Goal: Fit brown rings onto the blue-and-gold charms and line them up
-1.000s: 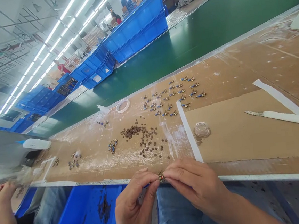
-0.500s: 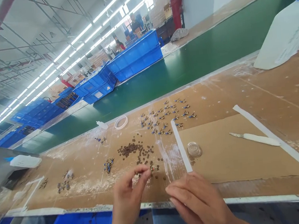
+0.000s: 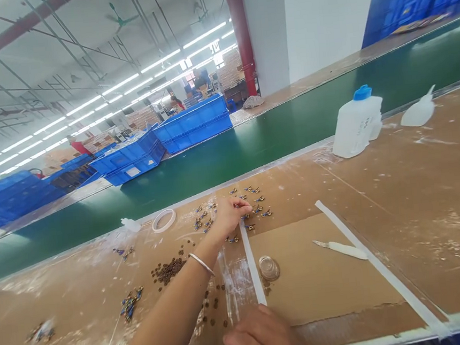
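Note:
My left hand [image 3: 233,213], with a bracelet at its wrist, reaches out over the small blue-and-gold figurines [image 3: 266,213] spread on the bench. Its thumb and fingertips are pinched together; whatever they hold is too small to make out. Low in the view, blurred, my right hand [image 3: 264,335] is curled closed by the bench's near side, and its fingertips are partly hidden. Small brown discs [image 3: 168,273] lie piled and scattered beside my left forearm. A small clear round dish [image 3: 269,267] stands on a cardboard sheet [image 3: 304,289] beyond my right hand.
A white-handled knife [image 3: 347,249] lies on the cardboard, which white tape strips [image 3: 253,267] border. A tape roll [image 3: 164,230], a blue-capped bottle [image 3: 357,124] and a squeeze bottle [image 3: 418,112] stand farther back. Beyond runs a green conveyor belt [image 3: 290,119] with blue crates [image 3: 193,123] past it.
My left hand has moved from beside the brown discs forward to the figurines. My right hand remains low, now more blurred. The view has swung to the right.

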Demonstrator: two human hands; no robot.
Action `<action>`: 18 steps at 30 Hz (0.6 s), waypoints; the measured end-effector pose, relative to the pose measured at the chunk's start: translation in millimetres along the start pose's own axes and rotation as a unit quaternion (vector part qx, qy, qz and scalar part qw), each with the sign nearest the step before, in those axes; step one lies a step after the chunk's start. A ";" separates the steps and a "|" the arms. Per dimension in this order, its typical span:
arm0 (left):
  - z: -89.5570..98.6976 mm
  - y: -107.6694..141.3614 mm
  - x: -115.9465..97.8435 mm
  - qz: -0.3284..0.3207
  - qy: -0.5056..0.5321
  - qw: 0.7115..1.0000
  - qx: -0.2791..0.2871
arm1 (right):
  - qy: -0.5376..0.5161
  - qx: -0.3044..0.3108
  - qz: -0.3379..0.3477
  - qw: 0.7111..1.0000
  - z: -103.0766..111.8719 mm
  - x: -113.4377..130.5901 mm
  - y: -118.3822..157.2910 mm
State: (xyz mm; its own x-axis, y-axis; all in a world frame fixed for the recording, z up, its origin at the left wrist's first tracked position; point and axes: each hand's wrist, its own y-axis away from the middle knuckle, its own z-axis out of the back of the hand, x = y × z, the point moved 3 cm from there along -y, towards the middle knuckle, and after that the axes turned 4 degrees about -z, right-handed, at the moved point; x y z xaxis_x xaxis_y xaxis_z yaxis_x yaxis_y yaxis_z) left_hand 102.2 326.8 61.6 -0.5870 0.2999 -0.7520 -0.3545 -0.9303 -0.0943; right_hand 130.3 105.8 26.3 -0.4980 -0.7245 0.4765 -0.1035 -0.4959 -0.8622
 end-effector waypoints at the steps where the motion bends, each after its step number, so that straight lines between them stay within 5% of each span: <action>1: -10.6 -5.1 -5.6 -0.006 0.000 1.000 0.014 | 0.003 -0.012 -0.004 1.000 -2.5 -0.5 1.5; 5: -45.9 -25.3 -27.3 -0.027 -0.009 0.998 0.061 | 0.011 -0.039 -0.006 0.999 -8.5 -3.6 6.9; 8: -41.8 -30.0 -37.6 -0.040 -0.029 0.997 0.054 | 0.023 -0.028 0.002 0.999 -4.4 -4.3 5.4; 12: 22.8 3.5 -26.1 -0.045 -0.075 0.996 -0.007 | -0.001 0.032 -0.010 0.999 8.2 -0.9 0.8; 15: 85.4 66.0 3.7 -0.015 -0.123 0.990 -0.061 | -0.031 0.077 -0.032 0.996 16.0 1.5 1.5; 18: 122.8 144.2 36.4 0.036 -0.165 0.981 -0.099 | -0.060 0.118 -0.040 0.990 18.9 1.7 4.3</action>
State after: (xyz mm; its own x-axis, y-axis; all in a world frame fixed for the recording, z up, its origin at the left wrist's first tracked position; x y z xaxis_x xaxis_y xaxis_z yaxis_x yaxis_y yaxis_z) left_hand -59.6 229.5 100.7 -0.8204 0.2535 -0.5125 -0.1742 -0.9645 -0.1983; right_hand 145.2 93.4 26.7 -0.3885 -0.7237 0.5703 0.0734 -0.6413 -0.7638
